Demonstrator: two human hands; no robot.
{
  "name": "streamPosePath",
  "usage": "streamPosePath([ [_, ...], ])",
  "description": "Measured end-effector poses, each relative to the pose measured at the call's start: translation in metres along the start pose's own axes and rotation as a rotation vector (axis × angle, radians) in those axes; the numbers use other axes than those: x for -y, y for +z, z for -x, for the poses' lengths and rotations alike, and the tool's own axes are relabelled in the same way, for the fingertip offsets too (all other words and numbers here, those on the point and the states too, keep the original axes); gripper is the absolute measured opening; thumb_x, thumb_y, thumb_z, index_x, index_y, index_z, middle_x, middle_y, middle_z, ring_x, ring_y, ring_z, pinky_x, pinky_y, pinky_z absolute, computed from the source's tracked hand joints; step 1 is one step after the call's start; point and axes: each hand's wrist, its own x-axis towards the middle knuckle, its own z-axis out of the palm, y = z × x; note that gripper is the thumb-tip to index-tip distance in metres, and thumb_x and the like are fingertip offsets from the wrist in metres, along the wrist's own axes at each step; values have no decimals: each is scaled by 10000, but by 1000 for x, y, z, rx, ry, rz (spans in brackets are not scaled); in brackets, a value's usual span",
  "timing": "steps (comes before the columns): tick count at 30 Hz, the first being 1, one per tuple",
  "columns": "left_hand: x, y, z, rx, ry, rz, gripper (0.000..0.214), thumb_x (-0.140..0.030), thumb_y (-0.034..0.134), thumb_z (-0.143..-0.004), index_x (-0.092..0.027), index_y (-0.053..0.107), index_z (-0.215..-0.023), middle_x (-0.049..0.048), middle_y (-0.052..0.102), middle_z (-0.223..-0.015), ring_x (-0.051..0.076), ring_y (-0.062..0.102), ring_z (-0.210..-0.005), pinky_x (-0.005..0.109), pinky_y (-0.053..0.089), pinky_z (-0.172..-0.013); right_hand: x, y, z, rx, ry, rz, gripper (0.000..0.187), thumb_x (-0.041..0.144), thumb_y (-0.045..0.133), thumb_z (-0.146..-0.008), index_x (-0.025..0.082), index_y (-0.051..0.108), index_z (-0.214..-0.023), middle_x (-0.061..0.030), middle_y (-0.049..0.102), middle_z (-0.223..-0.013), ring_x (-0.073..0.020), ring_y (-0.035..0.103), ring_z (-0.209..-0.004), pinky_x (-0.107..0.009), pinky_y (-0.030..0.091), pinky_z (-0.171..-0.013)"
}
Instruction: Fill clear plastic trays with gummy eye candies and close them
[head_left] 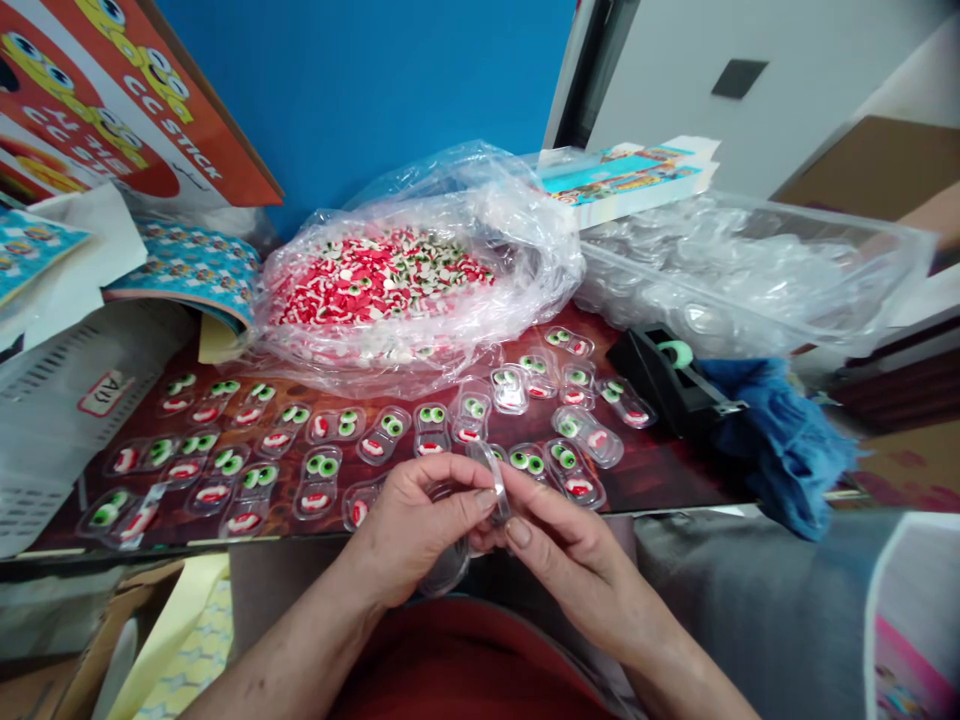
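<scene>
My left hand and my right hand meet above the table's front edge. Between their fingertips is a small clear plastic shell, turned nearly edge-on and pinched from both sides. More clear plastic shows under my left hand; whether it is a separate shell I cannot tell. Beyond the hands, several clear blister packs lie spread over the dark red table, each with green-and-white eye pieces and a red-and-white mouth piece. One pack is partly hidden by my left hand.
A plastic bag of loose red, white and green pieces lies behind the packs. A clear bin of empty shells, a tape dispenser and a blue cloth are at right. A grey basket stands left.
</scene>
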Motion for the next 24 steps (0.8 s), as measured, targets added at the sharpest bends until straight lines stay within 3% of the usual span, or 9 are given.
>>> streamPosePath([
  [7, -2, 2, 1, -26, 20, -71, 142, -259, 717, -671, -151, 656, -741, -8, 639, -625, 88, 575, -542, 217, 477, -556, 2, 1, 0, -12, -13, 17, 416, 222, 517, -875, 404, 474, -1248, 20, 599, -1204, -142, 614, -997, -329, 517, -875],
  [12, -3, 2, 1, -42, 44, -129, 127, -252, 701, -682, -153, 657, -749, -13, 627, -604, 85, 569, -537, 210, 482, -558, 3, 1, 0, -16, -42, 55, 432, 205, 504, -883, 424, 458, -1254, 37, 551, -1265, -138, 576, -1076, -276, 522, -865],
  [19, -5, 7, 1, -108, 57, -205, 108, -214, 688, -648, -142, 622, -692, -21, 607, -656, 75, 555, -558, 196, 472, -554, -2, -1, 1, -44, -235, 415, 530, 143, 497, -873, 411, 379, -1316, 41, 511, -1308, -129, 510, -1159, -314, 428, -990],
  [24, -6, 5, 3, -79, 172, -466, 93, -202, 639, -690, -142, 586, -642, -20, 568, -637, 83, 505, -613, 200, 440, -600, -5, 1, 0, -61, -334, 607, 563, 120, 524, -845, 352, 377, -1337, -7, 503, -1317, -165, 483, -1190, -364, 410, -1009],
])
